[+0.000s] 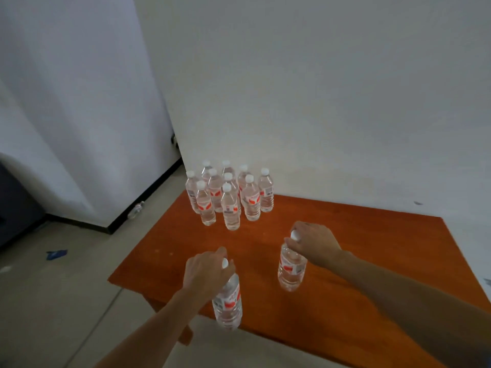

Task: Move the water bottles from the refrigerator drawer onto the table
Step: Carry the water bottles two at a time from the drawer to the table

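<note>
Clear plastic water bottles [230,208], white-capped, red-labelled, clustered upright on table [358,251].

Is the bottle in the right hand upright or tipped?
Upright: the bottle has cap on top, base at the table; right hand grips its neck.

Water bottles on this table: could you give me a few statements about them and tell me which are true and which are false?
1. The left hand grips the left bottle by its top, and the right hand grips the right bottle the same way. True.
2. The bottles have blue tops. False: the caps are white.
3. The group of bottles stands upright at the far end of the table. True.
4. The group stands between the two hands. False: it stands beyond both hands, toward the wall.
</note>
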